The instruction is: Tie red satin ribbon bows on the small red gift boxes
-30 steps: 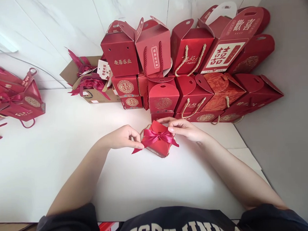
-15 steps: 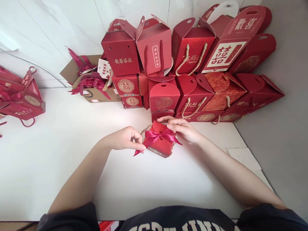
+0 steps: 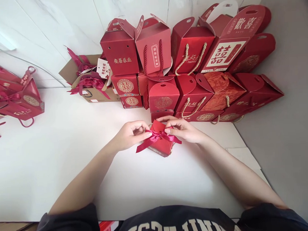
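In front of me on the white table stands a small red gift box (image 3: 163, 147) with a twisted cord handle. A crimson satin ribbon (image 3: 154, 138) is tied in a bow across its top, its tails hanging to both sides. My left hand (image 3: 134, 133) pinches the bow's left loop between thumb and fingers. On the other side, my right hand (image 3: 183, 128) grips the right loop with thumb and index finger, while its other fingers reach behind the box. The fingers partly cover both loops.
Red gift boxes (image 3: 165, 98) are stacked in rows along the tiled wall. Left of them, a cardboard box (image 3: 100, 95) holds crimson ribbons and a white tag. More ribboned red boxes (image 3: 33, 104) stand at the far left of the white table (image 3: 69, 148). A grey wall bounds the right.
My left hand has moved from the ribbon's lower left tail up and right to the bow's left loop. My right hand has shifted slightly inward onto the right loop.
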The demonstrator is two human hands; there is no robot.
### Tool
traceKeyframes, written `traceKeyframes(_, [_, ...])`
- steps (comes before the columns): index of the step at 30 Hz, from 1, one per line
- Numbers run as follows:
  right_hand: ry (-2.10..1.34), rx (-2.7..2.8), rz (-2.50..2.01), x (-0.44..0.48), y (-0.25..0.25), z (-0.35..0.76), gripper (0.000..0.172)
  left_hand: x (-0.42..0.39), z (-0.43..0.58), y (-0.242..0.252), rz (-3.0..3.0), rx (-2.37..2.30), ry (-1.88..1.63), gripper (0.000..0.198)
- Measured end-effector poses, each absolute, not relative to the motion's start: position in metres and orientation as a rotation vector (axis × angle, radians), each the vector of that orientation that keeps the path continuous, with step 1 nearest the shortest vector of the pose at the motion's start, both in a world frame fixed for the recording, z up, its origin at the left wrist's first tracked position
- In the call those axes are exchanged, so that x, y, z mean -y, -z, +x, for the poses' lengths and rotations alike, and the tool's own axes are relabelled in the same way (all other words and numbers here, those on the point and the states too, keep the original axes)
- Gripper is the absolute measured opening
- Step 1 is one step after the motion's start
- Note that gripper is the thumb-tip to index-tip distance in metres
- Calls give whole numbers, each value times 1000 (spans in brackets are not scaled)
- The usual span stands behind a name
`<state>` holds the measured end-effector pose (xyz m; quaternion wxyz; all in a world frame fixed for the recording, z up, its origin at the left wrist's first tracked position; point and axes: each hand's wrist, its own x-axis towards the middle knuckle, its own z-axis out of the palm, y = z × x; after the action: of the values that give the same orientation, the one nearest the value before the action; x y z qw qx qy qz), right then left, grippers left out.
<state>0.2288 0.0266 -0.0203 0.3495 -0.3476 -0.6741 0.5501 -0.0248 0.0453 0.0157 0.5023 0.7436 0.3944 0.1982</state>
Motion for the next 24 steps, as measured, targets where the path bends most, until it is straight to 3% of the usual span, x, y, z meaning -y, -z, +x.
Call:
traceKeyframes(9, [-1447, 1741, -911, -28, 20, 234, 29, -44, -26, -14, 1798, -960, -290, 37])
traceKeyframes(24, [-1601, 1627, -833, -32, 22, 237, 31, -52, -24, 2, 1533, -784, -282, 36])
